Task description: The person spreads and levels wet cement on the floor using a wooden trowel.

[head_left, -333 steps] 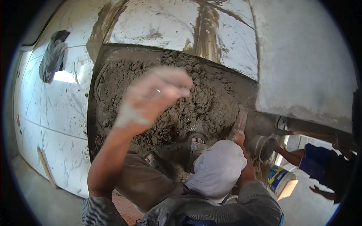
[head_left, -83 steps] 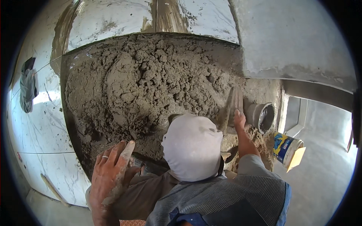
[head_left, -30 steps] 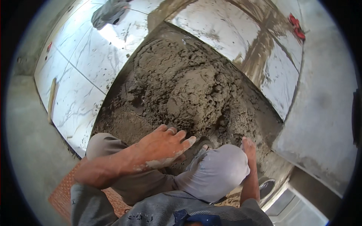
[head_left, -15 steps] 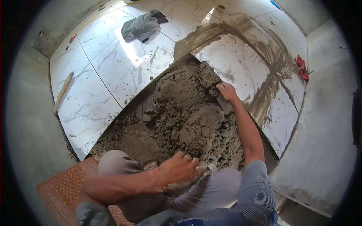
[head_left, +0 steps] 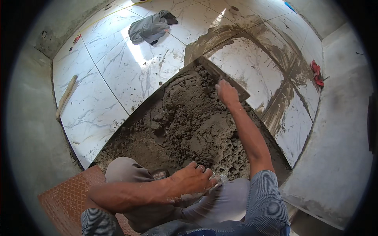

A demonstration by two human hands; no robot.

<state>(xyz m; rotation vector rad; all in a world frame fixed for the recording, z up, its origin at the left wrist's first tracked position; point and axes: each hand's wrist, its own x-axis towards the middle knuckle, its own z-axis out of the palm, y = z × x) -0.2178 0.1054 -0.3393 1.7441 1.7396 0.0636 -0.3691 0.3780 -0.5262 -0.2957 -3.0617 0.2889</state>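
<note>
My right hand is closed round the grip of a flat rectangular plastering trowel. Its long mortar-smeared blade lies along the far right edge of the bed of wet grey mortar, by the corner between the tiles. The mortar is smoothed in patches and lumpy nearer to me. My left hand, with a ring on one finger, hangs loosely by my knees, its forearm across them. The fingers are bent and apart, and I see nothing in them; the palm is hidden.
White marbled tiles border the mortar, those at right smeared with grey slurry. A grey cloth lies ahead, a wooden stick at left, a red cloth at right. A brown textured tile lies at lower left.
My right hand has moved slightly farther and to the left. The trowel has turned, its blade now flatter along the tile edge, and the lump of mortar there has been spread. My left hand stays put.
</note>
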